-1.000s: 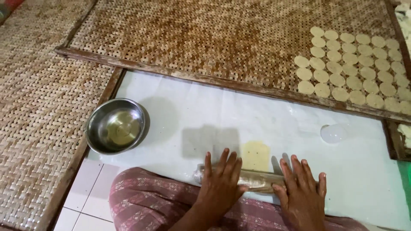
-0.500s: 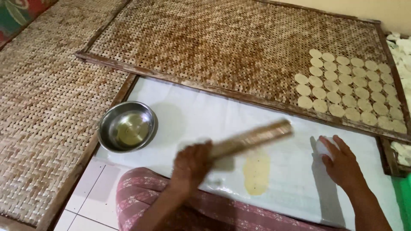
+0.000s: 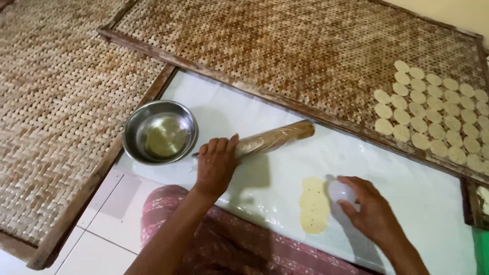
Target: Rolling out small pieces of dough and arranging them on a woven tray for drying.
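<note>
My left hand point(image 3: 216, 165) grips the near end of a plastic-wrapped wooden rolling pin point(image 3: 275, 136), which lies slanted on the white plastic sheet point(image 3: 407, 183). My right hand point(image 3: 372, 211) holds a small clear round cup point(image 3: 340, 191) upside down, right beside a flattened strip of pale yellow dough point(image 3: 314, 205) on the sheet. The cup's rim touches or nearly touches the dough's right edge.
A steel bowl point(image 3: 160, 132) with a little oil stands left of the pin. A large woven bamboo tray point(image 3: 285, 51) behind the sheet carries several round dough discs point(image 3: 433, 112) at its right. Another woven tray point(image 3: 46, 112) lies at left. My patterned-cloth knee point(image 3: 229, 244) is below.
Both hands rolled the pin over the dough a second ago. My left hand then lifted the pin away to the back left, and my right hand took the cup and brought it to the dough.
</note>
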